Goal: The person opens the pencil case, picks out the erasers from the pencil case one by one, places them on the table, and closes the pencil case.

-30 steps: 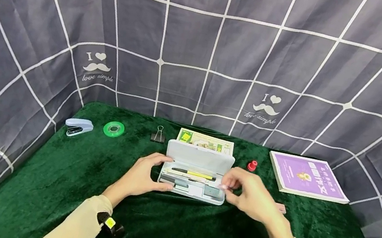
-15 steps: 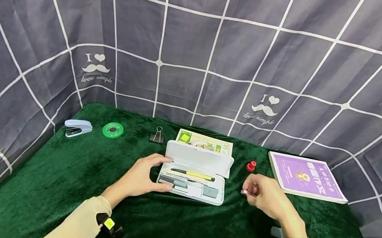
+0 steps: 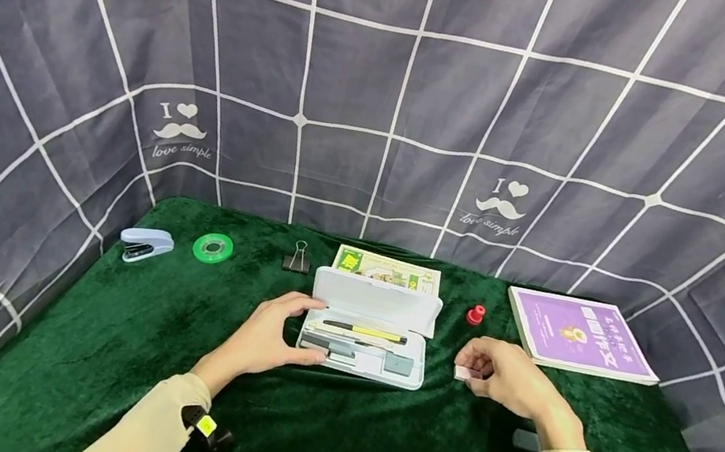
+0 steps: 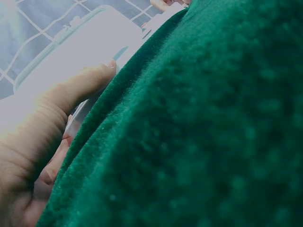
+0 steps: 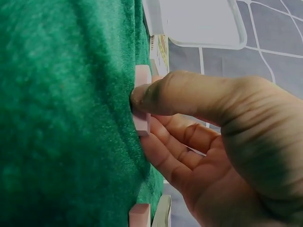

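My left hand (image 3: pixel 266 331) grips the left end of a white pencil case (image 3: pixel 410 382), thumb at the front and fingers behind. The case's lid (image 3: pixel 379 299) stands raised. Inside lie a yellow-and-black pen (image 3: pixel 365 331), a slim light pen, a dark grey piece at the left and a grey-blue block (image 3: pixel 398 364) at the right. Right of the case, my right hand (image 3: pixel 504 378) pinches a small pale pink block, like an eraser (image 5: pixel 142 124), between thumb and fingers, low at the green cloth. A second pink block (image 5: pixel 140 215) shows below it in the right wrist view.
A grey block (image 3: pixel 526 440) lies by my right wrist. Behind are a purple book (image 3: pixel 582 335), red stamp-like piece (image 3: pixel 475 314), green-and-white booklet (image 3: pixel 391 271), binder clip (image 3: pixel 298 258), green tape roll (image 3: pixel 212 248) and stapler (image 3: pixel 146 244). A checked curtain (image 3: pixel 358 81) surrounds the table.
My right hand has moved from the pencil case's right end out to the right, onto the cloth, with the pink eraser-like block. My left hand has kept its grip on the case.
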Tool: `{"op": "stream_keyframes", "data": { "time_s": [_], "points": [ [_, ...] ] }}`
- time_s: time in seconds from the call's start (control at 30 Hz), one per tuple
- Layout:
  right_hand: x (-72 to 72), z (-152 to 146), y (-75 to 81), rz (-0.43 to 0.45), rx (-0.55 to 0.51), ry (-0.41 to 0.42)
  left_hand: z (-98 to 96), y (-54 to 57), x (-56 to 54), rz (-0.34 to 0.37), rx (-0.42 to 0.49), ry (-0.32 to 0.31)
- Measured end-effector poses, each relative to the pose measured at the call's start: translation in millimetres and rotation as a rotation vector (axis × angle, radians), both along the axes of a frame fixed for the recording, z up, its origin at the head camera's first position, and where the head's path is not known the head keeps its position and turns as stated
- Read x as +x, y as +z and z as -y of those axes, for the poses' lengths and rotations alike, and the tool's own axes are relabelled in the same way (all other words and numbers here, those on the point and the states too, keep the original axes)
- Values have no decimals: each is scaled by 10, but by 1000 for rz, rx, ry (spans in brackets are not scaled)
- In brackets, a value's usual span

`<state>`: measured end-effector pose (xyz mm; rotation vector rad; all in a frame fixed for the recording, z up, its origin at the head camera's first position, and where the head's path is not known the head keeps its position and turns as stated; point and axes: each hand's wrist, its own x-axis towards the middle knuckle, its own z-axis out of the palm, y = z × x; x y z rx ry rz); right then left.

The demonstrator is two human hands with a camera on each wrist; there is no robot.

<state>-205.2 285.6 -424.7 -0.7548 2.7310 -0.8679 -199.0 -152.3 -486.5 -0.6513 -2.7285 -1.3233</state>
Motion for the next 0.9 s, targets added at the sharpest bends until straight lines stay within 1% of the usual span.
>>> {"op": "stream_keyframes", "data": {
  "time_s": [0.1, 0.17, 0.3, 0.43, 0.53, 0.6, 0.7, 0.77, 0.83, 0.9],
  "points": [
    [-9, -13, 29, 1, 5, 2, -12, 3, -15, -4, 0, 1],
    [-7, -29, 61, -14, 1, -1, -20, -1, -26, -6, 3, -1],
    [17, -38, 160, -120, -70, -22, -17, -14, -26, -6, -3, 3],
    [31, 83, 272, -254, -171, -58, 8, -13, -8, -3, -2, 10],
    [28, 254, 329, -313, -216, -87, 13, -16, -2, -7, 3, 4],
    [27, 381, 338, -326, -250, -87, 10, -18, -4, -12, 3, 1],
    [26, 589, 287, -299, -301, -32, 23, -20, -4, -12, -3, 3],
    [35, 712, 219, -285, -292, 18, 24, -16, -3, -6, -4, 5],
    [43, 813, 139, -284, -242, 70, 20, -15, -3, -1, -5, 6],
    [53, 890, 68, -295, -163, 111, 14, -14, -4, -1, -5, 6]
  ]
}}
